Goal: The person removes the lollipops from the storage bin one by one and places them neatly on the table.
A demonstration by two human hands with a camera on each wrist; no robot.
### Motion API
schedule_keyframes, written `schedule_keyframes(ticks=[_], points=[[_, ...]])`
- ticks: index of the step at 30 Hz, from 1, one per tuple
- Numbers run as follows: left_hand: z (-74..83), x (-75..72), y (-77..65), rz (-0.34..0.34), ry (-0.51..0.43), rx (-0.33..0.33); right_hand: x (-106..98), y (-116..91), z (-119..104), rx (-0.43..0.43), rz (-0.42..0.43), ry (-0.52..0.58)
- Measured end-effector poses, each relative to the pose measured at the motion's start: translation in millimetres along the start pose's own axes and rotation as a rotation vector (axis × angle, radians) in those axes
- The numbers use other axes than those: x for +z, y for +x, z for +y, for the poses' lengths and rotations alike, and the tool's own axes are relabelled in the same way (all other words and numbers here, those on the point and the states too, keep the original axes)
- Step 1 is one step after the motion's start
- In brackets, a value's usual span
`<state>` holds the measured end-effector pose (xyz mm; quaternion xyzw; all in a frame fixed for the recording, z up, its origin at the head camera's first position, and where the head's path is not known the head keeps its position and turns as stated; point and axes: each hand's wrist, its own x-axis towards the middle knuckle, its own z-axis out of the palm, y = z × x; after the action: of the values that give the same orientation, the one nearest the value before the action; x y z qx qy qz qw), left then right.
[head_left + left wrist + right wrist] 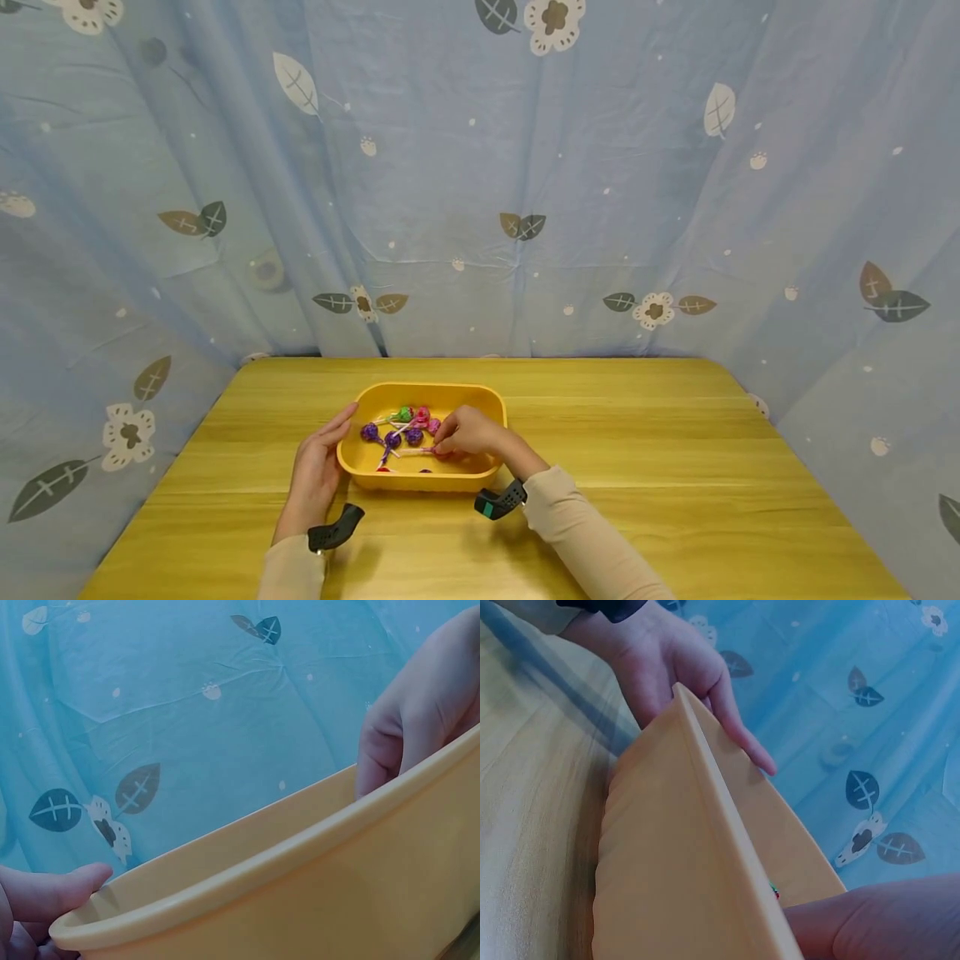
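A yellow plastic bin (422,482) with several wrapped lollipops in it stands on the table. My left hand (313,471) holds its left end, the thumb (82,886) at the rim and the other fingers partly hidden outside. Inside the bin, my right hand (472,433) reaches down over the right side and pinches a pink lollipop (441,452) whose stick points left. The fingertips partly cover its head. Left of that hand lie purple lollipops (393,439), a green one (406,413) and pink ones (422,414). In both wrist views the bin's wall hides nearly all the candy.
The yellow wood-grain table (637,467) extends around the bin. A blue curtain (450,167) with leaf and flower prints hangs behind it and along both sides. Black straps (335,528) sit on both wrists. A red piece (385,470) shows at the bin's near wall.
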<state>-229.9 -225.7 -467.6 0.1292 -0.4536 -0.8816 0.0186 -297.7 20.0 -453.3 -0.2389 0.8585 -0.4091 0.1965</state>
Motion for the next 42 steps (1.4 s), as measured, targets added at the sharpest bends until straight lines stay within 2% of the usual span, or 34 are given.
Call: schedule_keyframes(ticks=[11,16,25,35,42], points=[[0.1,1.0,-0.3,-0.021,0.015,0.019,-3.2,-7.8,-4.1,-0.024,0.011,-0.051],[0.2,1.3,-0.5,-0.012,0.011,0.014,-5.4,-12.4,-6.4,-0.021,0.009,-0.033],[0.9,2.2,-1.6,-0.003,0.018,0.007,-15.5,-26.0,-15.3,0.013,0.099,0.04],[1.3,1.9,-2.7,-0.008,0.031,0.004,-25.9,-39.1,-18.3,0.099,0.161,0.195],[0.9,1.6,-2.7,0.009,0.059,0.008,-36.8,-53.3,-14.9,0.082,0.192,0.348]])
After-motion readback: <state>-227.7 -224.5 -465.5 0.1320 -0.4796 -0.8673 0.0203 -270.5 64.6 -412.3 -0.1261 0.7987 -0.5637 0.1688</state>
